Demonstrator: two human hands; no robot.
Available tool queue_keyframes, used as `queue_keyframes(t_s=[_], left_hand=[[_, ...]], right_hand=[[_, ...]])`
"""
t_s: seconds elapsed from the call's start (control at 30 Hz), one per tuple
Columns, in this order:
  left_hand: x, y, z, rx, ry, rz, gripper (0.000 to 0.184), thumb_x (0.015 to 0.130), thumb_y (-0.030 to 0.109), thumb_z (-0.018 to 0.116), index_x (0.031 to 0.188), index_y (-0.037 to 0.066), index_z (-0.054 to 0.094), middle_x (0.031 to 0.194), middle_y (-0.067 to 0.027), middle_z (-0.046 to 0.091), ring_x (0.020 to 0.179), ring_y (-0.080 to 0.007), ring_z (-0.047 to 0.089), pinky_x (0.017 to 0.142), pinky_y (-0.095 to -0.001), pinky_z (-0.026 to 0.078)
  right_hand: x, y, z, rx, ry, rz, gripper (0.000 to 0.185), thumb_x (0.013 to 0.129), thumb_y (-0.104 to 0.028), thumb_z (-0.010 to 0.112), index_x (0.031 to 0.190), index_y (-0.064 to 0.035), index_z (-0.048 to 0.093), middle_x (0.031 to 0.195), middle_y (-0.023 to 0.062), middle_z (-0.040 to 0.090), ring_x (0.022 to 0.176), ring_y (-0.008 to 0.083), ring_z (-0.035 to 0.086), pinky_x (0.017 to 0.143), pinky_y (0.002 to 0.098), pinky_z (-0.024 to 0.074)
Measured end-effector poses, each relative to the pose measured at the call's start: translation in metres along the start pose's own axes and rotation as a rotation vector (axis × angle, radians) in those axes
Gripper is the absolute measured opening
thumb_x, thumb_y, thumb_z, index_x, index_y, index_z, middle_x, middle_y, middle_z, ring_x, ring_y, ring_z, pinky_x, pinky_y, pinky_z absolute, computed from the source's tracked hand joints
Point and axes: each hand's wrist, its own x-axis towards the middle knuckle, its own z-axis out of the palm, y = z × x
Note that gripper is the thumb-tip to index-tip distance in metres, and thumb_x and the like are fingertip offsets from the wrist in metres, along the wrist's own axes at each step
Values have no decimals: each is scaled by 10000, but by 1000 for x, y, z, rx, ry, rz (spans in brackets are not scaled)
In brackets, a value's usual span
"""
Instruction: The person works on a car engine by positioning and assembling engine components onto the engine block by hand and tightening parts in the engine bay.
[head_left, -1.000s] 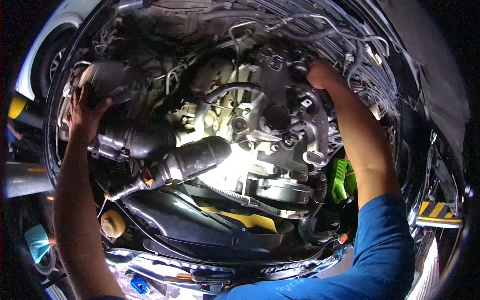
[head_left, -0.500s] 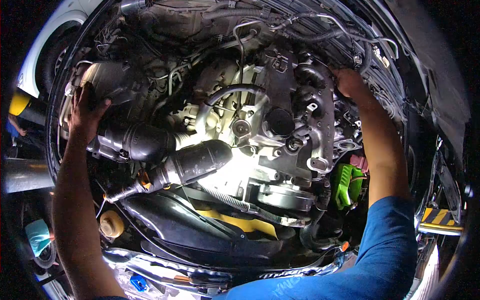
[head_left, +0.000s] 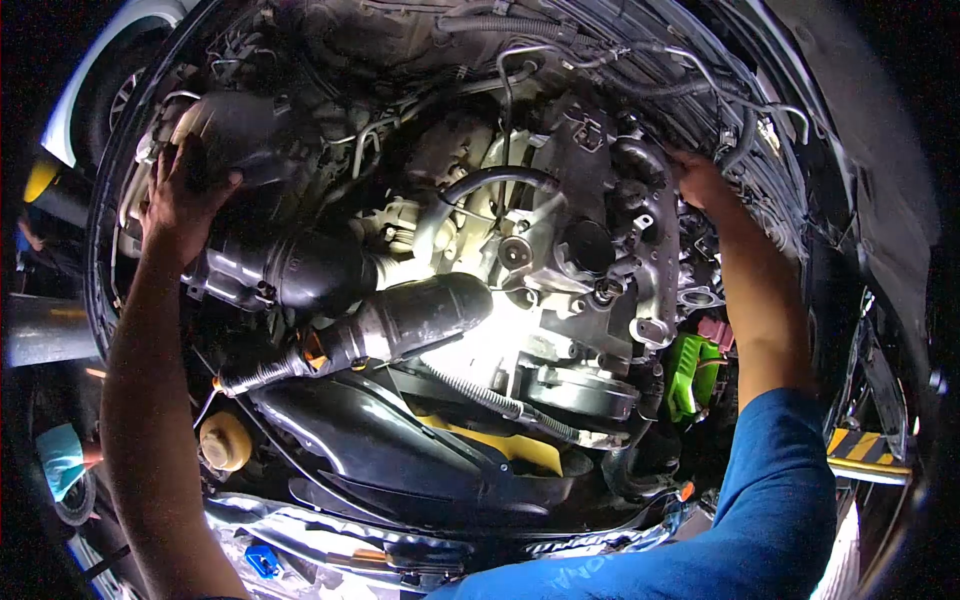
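My left hand (head_left: pixel 185 205) rests with spread fingers on a dark rounded plastic housing (head_left: pixel 245 135) at the left side of the engine bay. Below that hand lies a black air intake duct (head_left: pixel 290 268). My right hand (head_left: pixel 708 186) reaches down at the far right side of the engine (head_left: pixel 575 190), beside the dark intake manifold (head_left: pixel 655 225). Its fingertips are hidden among the parts there, so what they touch does not show. A black hose (head_left: pixel 430 305) with a ribbed end lies across the front of the engine, under bright light.
A bright green plastic part (head_left: pixel 690 375) sits under my right forearm. A tan round cap (head_left: pixel 225 442) is near my left forearm. Cables and pipes (head_left: pixel 640 80) run along the back. Another person's gloved hand (head_left: pixel 62 460) shows at the far left.
The view has shifted a little, so the engine appears farther right. My left hand stays on the housing; my right hand stays beside the manifold, its wrist angled slightly differently.
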Motion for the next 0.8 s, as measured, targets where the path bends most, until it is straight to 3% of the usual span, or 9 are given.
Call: queue_keyframes(t_s=[0.07, 0.27, 0.37, 0.47, 0.53, 0.6, 0.8], left_hand=[[2, 3, 1, 34, -7, -36, 979, 734, 707, 619, 1490, 171, 303, 1553, -139, 249, 1432, -334, 234, 1110, -606, 195], [5, -1, 8, 43, -37, -44, 986, 733, 730, 603, 1504, 210, 276, 1574, -118, 204, 1437, -335, 218, 1111, -615, 180], [-3, 19, -20, -46, -111, -96, 977, 734, 726, 603, 1501, 214, 280, 1566, -106, 225, 1433, -341, 220, 1112, -618, 186], [-9, 19, -31, -50, -145, -134, 969, 744, 707, 605, 1504, 208, 269, 1569, -127, 212, 1439, -335, 210, 1118, -614, 179], [-8, 21, -35, -49, -149, -121, 970, 749, 701, 603, 1509, 207, 259, 1572, -144, 196, 1442, -332, 205, 1120, -613, 173], [-6, 22, -35, -49, -142, -116, 961, 754, 693, 603, 1508, 203, 263, 1569, -145, 208, 1441, -326, 213, 1120, -613, 169], [-6, 19, -24, 0, -98, -126, 949, 757, 669, 619, 1500, 185, 281, 1557, -135, 247, 1434, -317, 234, 1110, -619, 168]], right_hand=[[59, 103, 42, -248, 3, -334, 411, 931, -102, 548, 1341, -114, 538, 1166, 125, 659, 953, 162, 584, 879, 305, 460], [35, -20, 24, -1015, -210, -97, 282, 807, -62, 555, 1051, -92, 694, 1038, 144, 688, 977, 285, 642, 874, 349, 486], [60, -33, 21, -1178, -352, -80, 206, 765, -102, 564, 832, -116, 758, 972, 144, 701, 970, 309, 655, 854, 375, 508], [39, -41, 16, -1161, -254, -209, 205, 775, -110, 560, 830, -109, 758, 1000, 149, 698, 984, 295, 656, 833, 361, 514], [8, -69, 3, -909, -126, -67, 285, 839, -132, 533, 1065, -92, 701, 1062, 148, 687, 1007, 320, 646, 891, 386, 495], [-11, -69, 1, -352, 241, 114, 360, 877, -146, 508, 1208, -92, 637, 1089, 151, 679, 1011, 341, 639, 914, 399, 486], [29, 30, 2, -487, 38, -245, 425, 919, -112, 462, 1335, -133, 542, 1111, 206, 652, 958, 318, 652, 858, 370, 504]])
